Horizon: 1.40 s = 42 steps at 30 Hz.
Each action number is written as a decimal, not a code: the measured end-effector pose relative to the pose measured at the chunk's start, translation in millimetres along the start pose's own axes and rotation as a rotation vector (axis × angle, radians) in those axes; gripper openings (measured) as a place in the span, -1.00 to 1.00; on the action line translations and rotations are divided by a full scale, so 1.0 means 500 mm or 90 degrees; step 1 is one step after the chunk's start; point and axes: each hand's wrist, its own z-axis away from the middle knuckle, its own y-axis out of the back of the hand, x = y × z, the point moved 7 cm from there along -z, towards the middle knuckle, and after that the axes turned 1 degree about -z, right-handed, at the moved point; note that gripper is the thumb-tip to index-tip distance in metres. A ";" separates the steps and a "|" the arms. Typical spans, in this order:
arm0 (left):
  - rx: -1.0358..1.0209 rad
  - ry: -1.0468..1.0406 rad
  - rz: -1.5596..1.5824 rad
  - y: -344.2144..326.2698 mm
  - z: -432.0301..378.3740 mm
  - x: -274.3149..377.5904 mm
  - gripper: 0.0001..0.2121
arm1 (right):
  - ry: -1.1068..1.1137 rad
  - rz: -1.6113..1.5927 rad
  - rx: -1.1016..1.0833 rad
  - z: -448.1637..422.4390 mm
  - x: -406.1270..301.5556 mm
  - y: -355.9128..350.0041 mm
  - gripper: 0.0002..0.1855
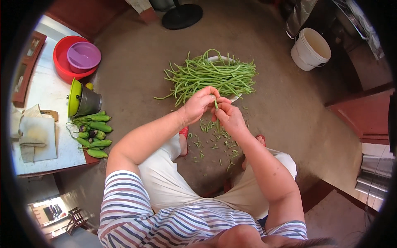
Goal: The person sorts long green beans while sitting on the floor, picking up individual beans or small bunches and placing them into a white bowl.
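Observation:
My left hand (201, 104) and my right hand (229, 117) meet in front of me, both pinching one green bean pod (216, 104) between thumb and fingertips. Just beyond them, a large heap of long green yardlong beans (214, 74) lies across a white basin (236, 98), whose rim shows at the heap's far and near sides. Some bean ends hang over its left side. Below my hands, short green bean scraps (214, 145) are scattered on the floor between my feet.
At the left, a white-topped surface (66, 164) bears green vegetables (97, 144) and a cutting board (38, 136). Red (59, 66) and purple basins (88, 55) stand beyond them. A white bucket (305, 51) stands at the right; a round black base (183, 17) is at the top.

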 end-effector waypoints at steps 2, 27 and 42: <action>0.053 -0.055 -0.009 -0.004 0.023 0.010 -0.89 | 0.002 0.008 -0.003 0.002 0.000 -0.008 -0.84; 0.102 -0.077 -0.030 -0.090 0.123 -0.107 -0.74 | -0.177 -0.360 0.033 -0.006 0.046 0.071 -0.83; 0.172 -0.173 -0.751 -0.100 0.128 -0.079 -0.80 | -0.083 -0.117 0.144 0.003 0.007 0.125 -0.83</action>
